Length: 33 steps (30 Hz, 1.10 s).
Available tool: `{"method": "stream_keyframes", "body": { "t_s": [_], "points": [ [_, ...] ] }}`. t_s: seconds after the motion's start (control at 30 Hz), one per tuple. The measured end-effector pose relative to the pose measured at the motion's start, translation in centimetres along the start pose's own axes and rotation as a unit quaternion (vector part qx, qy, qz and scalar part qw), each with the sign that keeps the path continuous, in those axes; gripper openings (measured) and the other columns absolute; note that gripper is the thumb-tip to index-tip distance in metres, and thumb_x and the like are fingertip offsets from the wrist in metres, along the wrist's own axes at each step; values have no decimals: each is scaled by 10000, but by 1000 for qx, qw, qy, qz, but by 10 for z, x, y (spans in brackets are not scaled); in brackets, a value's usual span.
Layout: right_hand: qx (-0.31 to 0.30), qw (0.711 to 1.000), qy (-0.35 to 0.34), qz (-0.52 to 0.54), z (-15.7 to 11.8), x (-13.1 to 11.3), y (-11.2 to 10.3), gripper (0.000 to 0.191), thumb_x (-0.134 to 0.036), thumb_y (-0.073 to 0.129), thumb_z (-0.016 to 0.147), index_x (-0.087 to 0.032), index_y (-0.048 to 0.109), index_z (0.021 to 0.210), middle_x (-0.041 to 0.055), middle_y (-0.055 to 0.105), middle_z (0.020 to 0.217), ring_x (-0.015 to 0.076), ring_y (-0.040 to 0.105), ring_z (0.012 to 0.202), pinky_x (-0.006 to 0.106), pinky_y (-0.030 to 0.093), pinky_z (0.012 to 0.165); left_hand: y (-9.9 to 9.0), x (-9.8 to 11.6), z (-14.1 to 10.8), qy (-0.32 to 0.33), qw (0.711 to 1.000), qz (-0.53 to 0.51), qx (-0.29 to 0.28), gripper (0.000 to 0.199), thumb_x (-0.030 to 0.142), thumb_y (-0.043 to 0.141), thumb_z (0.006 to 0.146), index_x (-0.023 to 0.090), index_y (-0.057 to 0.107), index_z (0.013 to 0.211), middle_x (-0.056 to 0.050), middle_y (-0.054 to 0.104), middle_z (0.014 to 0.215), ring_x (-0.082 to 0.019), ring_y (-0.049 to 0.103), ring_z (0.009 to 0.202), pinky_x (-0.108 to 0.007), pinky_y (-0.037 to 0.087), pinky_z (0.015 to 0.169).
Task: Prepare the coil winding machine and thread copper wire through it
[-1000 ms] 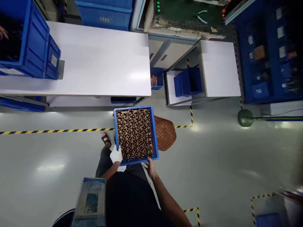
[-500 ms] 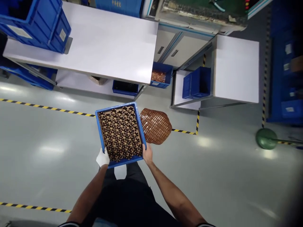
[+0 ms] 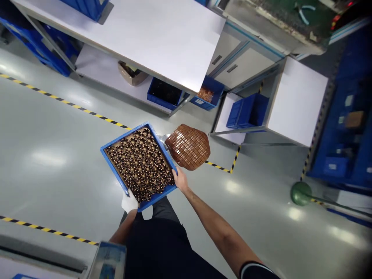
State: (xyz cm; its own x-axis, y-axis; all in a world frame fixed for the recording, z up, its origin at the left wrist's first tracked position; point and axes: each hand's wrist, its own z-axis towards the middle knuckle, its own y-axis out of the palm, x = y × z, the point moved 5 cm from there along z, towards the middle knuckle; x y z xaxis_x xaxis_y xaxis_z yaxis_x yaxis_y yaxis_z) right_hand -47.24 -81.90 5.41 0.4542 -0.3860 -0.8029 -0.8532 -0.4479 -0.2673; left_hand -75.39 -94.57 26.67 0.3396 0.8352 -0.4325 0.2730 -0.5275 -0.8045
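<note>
we hold the blue tray in front of our body, over the floor and near our legs, with both hands on it. the change we notice is at our right hand: a second ago its fingers are loose and spread by the near right corner, and now it is bare and closed around the right side rim. our left hand, in a white glove, grips the left side close to the near corner. the tray also sits more slanted across our view, though our head has turned too. with a side held in each hand, we judge the load better balanced than with the looser hold. inside, shiny dark bronze round pieces stand close together in rows; towards our body they look more crowded, and we cannot tell whether they touch. they look loose, so a sharp tilt could make them slide. just beyond the right side is a brown patterned seat, and ahead stands a white worktable, apart from the tray.
</note>
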Motion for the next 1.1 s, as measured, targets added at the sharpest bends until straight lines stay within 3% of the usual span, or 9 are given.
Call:
{"method": "stream_keyframes", "body": {
  "t_s": [0.1,0.17,0.37,0.53,0.7,0.83,0.93,1.1],
  "points": [
    [-25,998,-53,-21,6,-4,-3,436,-537,369,1131,-239,646,975,94,737,966,248,668,927,353,523,885,22,-21,-26,-67,996,-55,36,665,621,247,1128,204,670,1425,-146,809,1118,-302,789,1040,-406,585,904],
    [-42,995,-85,-33,9,-8,-4,450,-551,360,1136,-244,621,934,88,721,933,247,654,900,352,511,859,36,-32,-44,-110,988,-92,54,726,617,159,1117,224,669,1452,-166,823,1091,-353,798,1047,-419,580,874],
    [-108,977,-169,-67,20,-19,1,471,-575,347,1151,-251,591,912,72,696,924,242,627,904,350,482,851,77,-49,-82,-222,952,-192,91,748,591,134,1121,186,708,1379,-193,803,1264,-335,782,1189,-357,601,906],
    [-145,963,-216,-68,34,-41,11,490,-595,346,1151,-245,611,933,82,701,958,242,620,930,360,479,880,83,-56,-85,-266,926,-243,108,697,586,191,1126,176,742,1241,-200,815,1145,-336,788,1131,-357,588,882],
    [-169,952,-237,-94,52,-78,28,504,-608,353,1139,-239,622,924,96,696,961,252,620,943,367,483,896,70,-64,-73,-287,904,-295,116,703,606,199,1129,184,749,1246,-203,818,1158,-333,772,1125,-368,558,888],
    [-168,945,-261,-108,60,-118,52,531,-623,326,1140,-235,618,924,102,696,959,254,620,938,357,466,881,49,-83,-46,-298,889,-325,125,697,625,240,1127,187,759,1283,-190,818,1184,-328,756,1134,-365,531,897],
    [-152,942,-268,-133,62,-154,80,564,-638,291,1143,-229,619,937,99,695,923,252,614,897,342,427,826,17,-103,-15,-291,884,-337,146,662,621,289,1125,201,773,1289,-167,819,1185,-307,752,1109,-335,506,858],
    [-127,938,-267,-180,67,-229,136,628,-639,241,1151,-200,669,1017,108,728,911,243,612,824,336,370,770,-56,-139,55,-265,884,-341,176,695,677,287,1111,215,797,1205,-153,823,1110,-298,753,997,-331,476,795]
  ]
}}
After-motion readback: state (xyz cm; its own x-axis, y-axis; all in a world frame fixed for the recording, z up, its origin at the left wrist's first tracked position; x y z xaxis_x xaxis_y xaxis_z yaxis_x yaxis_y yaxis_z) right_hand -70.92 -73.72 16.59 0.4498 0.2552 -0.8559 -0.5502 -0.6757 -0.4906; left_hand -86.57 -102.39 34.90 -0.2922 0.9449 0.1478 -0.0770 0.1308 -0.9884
